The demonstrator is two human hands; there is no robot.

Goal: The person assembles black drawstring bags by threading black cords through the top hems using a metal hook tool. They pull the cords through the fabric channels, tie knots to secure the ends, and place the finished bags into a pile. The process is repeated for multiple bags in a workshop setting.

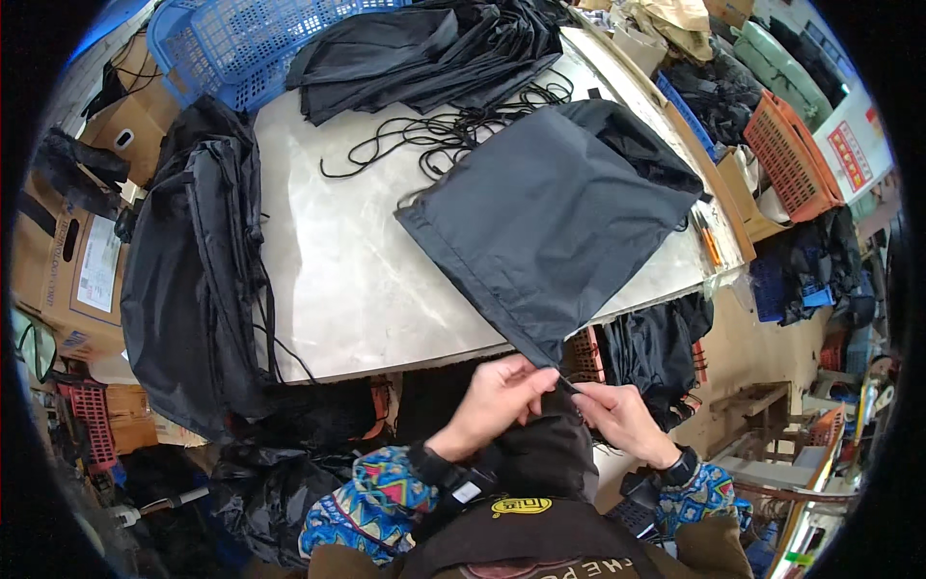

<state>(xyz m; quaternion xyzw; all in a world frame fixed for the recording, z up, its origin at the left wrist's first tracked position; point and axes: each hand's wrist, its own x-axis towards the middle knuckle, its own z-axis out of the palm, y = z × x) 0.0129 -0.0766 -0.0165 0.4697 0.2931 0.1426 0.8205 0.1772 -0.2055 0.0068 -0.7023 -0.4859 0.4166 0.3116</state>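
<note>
A flat black drawstring bag (550, 212) lies across the right part of the white tabletop (328, 261), its near corner hanging over the front edge. That corner is pinched by my left hand (500, 400), thumb against fingers. Close beside it, my right hand (620, 417) pinches a thin dark strand at the corner, which looks like the bag's cord; the fingers partly hide it. Loose black cords (424, 135) lie tangled behind the bag.
Stacked black bags (424, 58) cover the back of the table, and more black bags (198, 270) drape over its left edge. A blue plastic basket (241, 43) stands at the back left. Cardboard boxes (77, 261) sit left; an orange basket (791, 159) stands far right.
</note>
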